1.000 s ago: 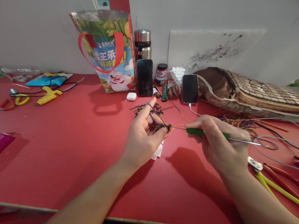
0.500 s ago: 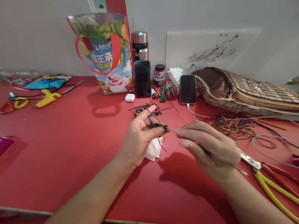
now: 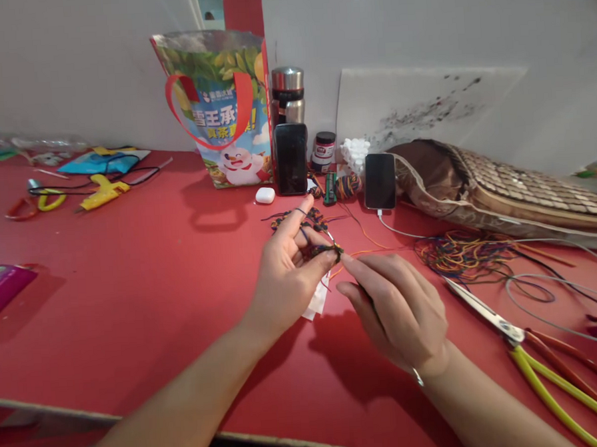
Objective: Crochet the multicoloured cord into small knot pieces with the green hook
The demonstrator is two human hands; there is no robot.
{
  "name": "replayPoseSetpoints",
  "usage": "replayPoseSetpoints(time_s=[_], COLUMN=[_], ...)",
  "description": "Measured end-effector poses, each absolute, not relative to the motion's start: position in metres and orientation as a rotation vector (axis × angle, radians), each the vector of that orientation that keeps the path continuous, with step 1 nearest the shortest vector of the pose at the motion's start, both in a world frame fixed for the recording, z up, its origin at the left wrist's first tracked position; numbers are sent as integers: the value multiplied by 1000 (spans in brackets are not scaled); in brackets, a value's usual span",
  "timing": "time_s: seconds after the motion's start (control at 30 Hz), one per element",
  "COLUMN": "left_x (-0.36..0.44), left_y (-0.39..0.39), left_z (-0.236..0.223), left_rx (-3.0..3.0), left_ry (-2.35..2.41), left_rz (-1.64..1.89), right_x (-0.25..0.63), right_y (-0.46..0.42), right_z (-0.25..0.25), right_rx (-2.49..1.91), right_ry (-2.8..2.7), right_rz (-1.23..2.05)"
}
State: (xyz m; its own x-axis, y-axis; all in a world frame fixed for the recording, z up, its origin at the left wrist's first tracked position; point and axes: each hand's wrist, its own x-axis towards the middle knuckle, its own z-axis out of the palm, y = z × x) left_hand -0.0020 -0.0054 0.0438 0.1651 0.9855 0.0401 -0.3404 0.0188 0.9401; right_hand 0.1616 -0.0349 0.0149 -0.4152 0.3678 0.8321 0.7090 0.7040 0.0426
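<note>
My left hand [image 3: 282, 284] pinches a small crocheted piece [image 3: 324, 250] of dark multicoloured yarn between thumb and fingers. Dark yarn [image 3: 301, 211] loops over its raised index finger. Closed round the crochet hook [image 3: 417, 377] is my right hand [image 3: 400, 305], its fingertips touching the right edge of the piece. The hook's silvery tip shows just above the work, and its rear end pokes out near my wrist; the green handle is hidden in my palm. Behind my left fingers lies another crocheted strip [image 3: 320, 217]. White paper [image 3: 317, 302] sits under the hands.
Large scissors [image 3: 509, 332] with red and yellow handles lie at right, below a tangle of yarn [image 3: 453, 252]. A phone [image 3: 291, 158], a charging phone [image 3: 380, 181], a jar [image 3: 323, 152] and a shopping bag [image 3: 233, 120] stand behind. A yellow glue gun [image 3: 104, 191] lies left.
My right hand has moved left and closer to the crocheted piece, pushing the hook through so its tip shows beyond. The green handle has gone out of sight in my palm.
</note>
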Motion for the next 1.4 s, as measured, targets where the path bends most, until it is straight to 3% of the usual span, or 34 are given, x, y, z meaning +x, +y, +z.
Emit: replayPoseSetpoints(time_s=[0.23, 0.77, 1.07, 1.2, 1.4], left_x=[-4, -15, -16, -11, -2], left_y=[-5, 1, 0, -1, -6], left_z=[39, 42, 45, 41, 35], left_rx=[1302, 1300, 1223, 1097, 932], left_ry=[895, 848, 763, 693, 684], left_rz=[1268, 1114, 1061, 1030, 1148], right_x=[161, 190, 187, 177, 165], right_y=[-41, -34, -21, -22, -24], right_z=[18, 34, 41, 40, 29], right_rx=[-861, -1089, -993, -936, -797], right_ry=[-1963, -1529, -1115, -1041, -989], right_rz=[-340, 637, 1158, 1269, 1177])
